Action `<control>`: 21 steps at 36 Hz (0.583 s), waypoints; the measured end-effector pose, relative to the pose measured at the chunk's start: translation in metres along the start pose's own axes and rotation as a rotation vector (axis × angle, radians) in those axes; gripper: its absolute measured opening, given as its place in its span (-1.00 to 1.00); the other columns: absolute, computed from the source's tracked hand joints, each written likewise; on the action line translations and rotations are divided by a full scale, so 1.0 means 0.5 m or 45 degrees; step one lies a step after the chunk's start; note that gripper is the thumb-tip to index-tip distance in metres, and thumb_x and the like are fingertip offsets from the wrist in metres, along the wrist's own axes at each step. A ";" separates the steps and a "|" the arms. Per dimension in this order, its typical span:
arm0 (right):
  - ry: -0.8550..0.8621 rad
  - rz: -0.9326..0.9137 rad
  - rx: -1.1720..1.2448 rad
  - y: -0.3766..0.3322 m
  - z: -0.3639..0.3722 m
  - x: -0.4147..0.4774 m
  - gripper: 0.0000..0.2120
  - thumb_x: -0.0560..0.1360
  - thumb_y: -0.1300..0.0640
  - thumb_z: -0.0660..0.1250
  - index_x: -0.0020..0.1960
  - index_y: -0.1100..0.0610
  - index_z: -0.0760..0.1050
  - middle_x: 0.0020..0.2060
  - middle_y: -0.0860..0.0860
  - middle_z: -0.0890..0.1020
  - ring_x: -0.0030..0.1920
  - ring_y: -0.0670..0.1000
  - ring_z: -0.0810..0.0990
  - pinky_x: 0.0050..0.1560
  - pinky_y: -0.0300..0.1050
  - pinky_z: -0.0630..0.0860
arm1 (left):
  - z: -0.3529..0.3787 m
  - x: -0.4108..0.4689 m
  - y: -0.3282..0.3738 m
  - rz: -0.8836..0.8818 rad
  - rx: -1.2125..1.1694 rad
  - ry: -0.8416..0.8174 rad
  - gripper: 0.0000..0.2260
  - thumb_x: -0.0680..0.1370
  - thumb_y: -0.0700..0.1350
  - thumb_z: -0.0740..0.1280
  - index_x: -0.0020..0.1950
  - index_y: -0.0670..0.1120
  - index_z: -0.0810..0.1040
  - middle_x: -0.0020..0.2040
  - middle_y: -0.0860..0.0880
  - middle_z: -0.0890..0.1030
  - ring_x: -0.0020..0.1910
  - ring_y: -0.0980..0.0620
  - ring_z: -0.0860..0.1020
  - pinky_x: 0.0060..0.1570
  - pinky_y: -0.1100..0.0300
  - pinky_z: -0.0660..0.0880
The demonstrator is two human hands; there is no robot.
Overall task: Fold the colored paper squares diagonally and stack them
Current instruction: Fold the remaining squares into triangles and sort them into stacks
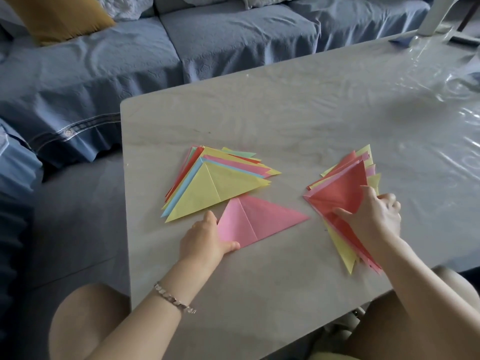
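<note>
A pink folded triangle (257,219) lies beside a yellow-topped stack (215,185) of pink, blue, red and green sheets; a red-topped pile (342,193) shows yellow edges on the pale grey desk (285,118), before a blue sofa (130,61).

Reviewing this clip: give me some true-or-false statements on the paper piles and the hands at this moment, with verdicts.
1. A yellow folded paper triangle tops the left pile of folded coloured papers. True.
2. The left hand holds a blue paper triangle. False: it holds the pink folded paper triangle by a corner.
3. The right hand grips the red paper sheet topping the right pile of coloured papers. True.
4. The pink folded paper triangle lies on the left pile. False: it lies on the grey table, beside that pile.
</note>
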State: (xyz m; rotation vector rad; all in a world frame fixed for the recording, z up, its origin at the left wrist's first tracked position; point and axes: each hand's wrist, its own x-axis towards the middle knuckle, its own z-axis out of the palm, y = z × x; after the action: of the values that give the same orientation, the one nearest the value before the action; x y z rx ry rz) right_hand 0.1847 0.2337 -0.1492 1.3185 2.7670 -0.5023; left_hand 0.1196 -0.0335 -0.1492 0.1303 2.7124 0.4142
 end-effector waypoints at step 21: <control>-0.162 -0.320 1.014 -0.100 0.053 -0.123 -0.80 0.52 0.34 0.23 0.08 0.30 0.58 -0.30 0.01 0.63 -0.34 -0.12 0.59 -0.09 0.05 0.60 | -0.141 0.072 -0.068 0.128 -0.378 0.534 -0.79 0.49 -0.11 0.38 0.05 -0.14 0.45 -0.05 -0.08 0.56 -0.13 -0.10 0.46 -0.20 0.10 0.36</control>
State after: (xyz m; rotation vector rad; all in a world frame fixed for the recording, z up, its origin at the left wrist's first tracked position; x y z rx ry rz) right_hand 0.1831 0.1501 -0.1501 0.9328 2.7129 -1.7623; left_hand 0.0580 -0.0794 -0.1107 0.1065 3.0131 0.9630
